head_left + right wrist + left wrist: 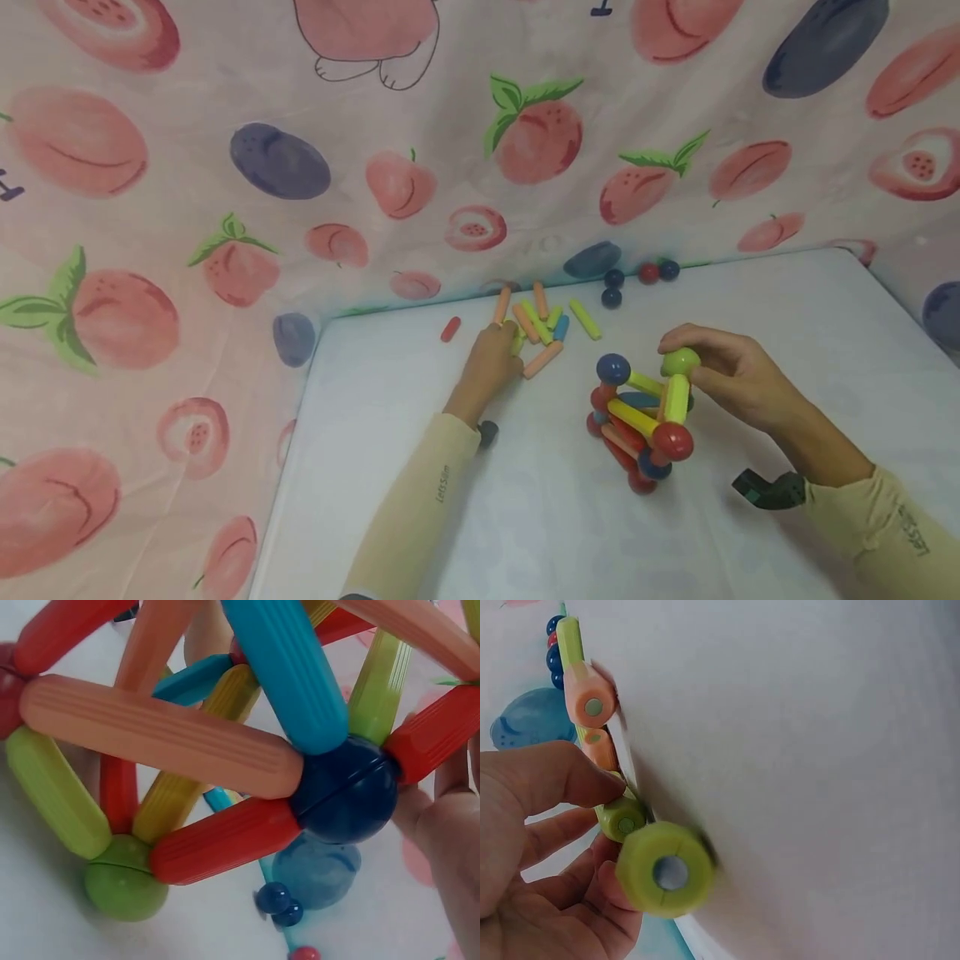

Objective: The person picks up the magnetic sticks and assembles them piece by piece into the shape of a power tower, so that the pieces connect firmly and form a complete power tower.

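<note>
Among loose magnetic rods, my left hand (pixel 489 368) pinches a yellow-green magnetic rod (pixel 621 820) between thumb and fingers. A second yellow-green rod (pixel 666 896) lies beside its fingertips, end toward the left wrist camera. To the right stands a frame of magnetic rods and balls, with a yellow rod (pixel 633 416) and a red ball (pixel 672 441) on its near side. My right hand (pixel 738 379) holds the green ball (pixel 681 362) at the frame's upper right corner, fingers over its top and thumb at its side. In the right wrist view, blue and orange rods (pixel 161 735) meet at a dark blue ball (pixel 345 791).
Orange, green and blue rods are scattered around my left hand, including an orange rod (pixel 543 360). A short red rod (pixel 451 329) lies left of them. Loose blue balls (pixel 612 297) and a red ball (pixel 648 272) sit near the fruit-print cloth (pixel 420 242) behind the white table (pixel 525 533).
</note>
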Demonstrator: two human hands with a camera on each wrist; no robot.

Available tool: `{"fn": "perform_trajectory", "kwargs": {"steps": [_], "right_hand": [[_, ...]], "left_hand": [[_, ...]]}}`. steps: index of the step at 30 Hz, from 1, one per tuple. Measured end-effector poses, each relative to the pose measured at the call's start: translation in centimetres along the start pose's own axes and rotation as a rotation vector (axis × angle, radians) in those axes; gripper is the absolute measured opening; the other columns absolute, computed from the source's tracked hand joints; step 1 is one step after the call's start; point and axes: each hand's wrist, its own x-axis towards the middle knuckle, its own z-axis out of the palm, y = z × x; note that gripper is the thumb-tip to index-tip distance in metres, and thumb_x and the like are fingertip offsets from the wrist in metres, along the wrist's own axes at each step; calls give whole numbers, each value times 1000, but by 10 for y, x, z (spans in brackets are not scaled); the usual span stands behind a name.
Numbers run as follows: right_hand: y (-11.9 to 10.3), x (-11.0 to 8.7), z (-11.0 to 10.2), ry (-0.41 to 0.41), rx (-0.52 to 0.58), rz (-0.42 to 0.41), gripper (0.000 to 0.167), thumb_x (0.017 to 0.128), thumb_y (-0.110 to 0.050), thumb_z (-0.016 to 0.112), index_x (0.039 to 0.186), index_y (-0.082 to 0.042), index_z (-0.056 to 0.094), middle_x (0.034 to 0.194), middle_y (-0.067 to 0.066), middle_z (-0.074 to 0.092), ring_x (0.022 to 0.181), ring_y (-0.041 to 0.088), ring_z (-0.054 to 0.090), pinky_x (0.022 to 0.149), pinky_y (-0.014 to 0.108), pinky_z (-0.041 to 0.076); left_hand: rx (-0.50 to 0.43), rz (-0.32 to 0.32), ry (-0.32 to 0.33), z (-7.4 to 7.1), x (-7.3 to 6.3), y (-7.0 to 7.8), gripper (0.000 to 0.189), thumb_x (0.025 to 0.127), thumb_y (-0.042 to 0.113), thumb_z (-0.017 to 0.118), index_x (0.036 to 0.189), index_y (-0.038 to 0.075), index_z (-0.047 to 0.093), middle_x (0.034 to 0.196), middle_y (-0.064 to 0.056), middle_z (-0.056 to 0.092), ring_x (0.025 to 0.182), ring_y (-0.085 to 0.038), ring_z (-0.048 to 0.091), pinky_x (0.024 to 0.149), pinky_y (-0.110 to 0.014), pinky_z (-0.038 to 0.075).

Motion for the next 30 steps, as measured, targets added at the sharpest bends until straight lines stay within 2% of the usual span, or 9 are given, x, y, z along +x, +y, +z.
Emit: {"fn": "perform_trajectory", "kwargs": {"steps": [5, 10, 13, 15, 20, 22, 24, 26, 30], "right_hand": [[13, -5, -6, -73, 249, -145, 33, 99, 14, 49, 131, 13, 51, 129, 16, 52, 114, 26, 62, 97, 32, 57], [15, -5, -8, -109, 244, -172, 36, 100, 9, 52, 135, 16, 44, 132, 20, 52, 120, 28, 62, 101, 35, 55], [7, -10, -6, -58, 78, -58, 52, 97, 1, 60, 144, 10, 40, 137, 18, 51, 128, 21, 58, 104, 29, 52], [1, -16, -2, -9, -105, 78, 76, 89, -4, 72, 154, -2, 33, 146, 16, 46, 134, 19, 51, 107, 43, 51], [-4, -35, 26, 10, -399, 401, 141, 69, -17, 93, 162, -35, -10, 164, 21, 18, 147, 52, 27, 95, 81, 37], [-1, -40, 41, 22, -409, 452, 150, 67, -22, 96, 159, -36, -21, 164, 27, 15, 140, 67, 26, 96, 77, 39], [3, -43, 54, 48, -420, 468, 153, 64, -26, 98, 158, -36, -22, 163, 28, 18, 139, 68, 29, 96, 70, 45], [6, -44, 63, 75, -435, 462, 153, 62, -30, 99, 159, -37, -20, 161, 27, 24, 138, 64, 35, 94, 63, 50], [11, -42, 69, 90, -454, 441, 149, 61, -33, 100, 160, -37, -12, 160, 23, 27, 138, 57, 42, 84, 55, 59]], "left_hand": [[-15, -13, -5, -2, 1, -1, 51, 84, 4, 74, 132, 4, 58, 99, -6, 58, 92, -22, 54, 81, -34, 51], [-46, -25, -7, -3, 1, -2, 52, 84, 3, 74, 134, 4, 58, 102, -7, 60, 93, -21, 56, 83, -34, 53], [-92, -26, 2, -5, -1, -3, 47, 86, 3, 72, 132, 5, 61, 108, -7, 63, 98, -22, 58, 89, -36, 54], [-122, -13, 10, -8, -4, -4, 40, 90, 4, 70, 129, 5, 63, 112, -8, 64, 102, -23, 59, 95, -37, 54], [-164, 29, 26, -17, -15, -4, 29, 98, 5, 62, 127, 4, 65, 118, -13, 62, 107, -26, 60, 101, -39, 52], [-178, 57, 40, -24, -23, -1, 31, 98, 4, 61, 128, 5, 65, 119, -14, 60, 108, -26, 60, 100, -39, 52], [-211, 120, 77, -32, -33, 6, 32, 98, 4, 63, 129, 7, 64, 123, -11, 62, 112, -23, 60, 99, -35, 53], [-276, 240, 143, -43, -46, 18, 32, 96, 6, 67, 128, 8, 65, 122, -8, 66, 116, -19, 63, 99, -31, 54], [-380, 620, 312, -70, -72, 52, 30, 94, 9, 74, 123, 9, 69, 120, -4, 69, 119, -16, 64, 113, -32, 45]]}}
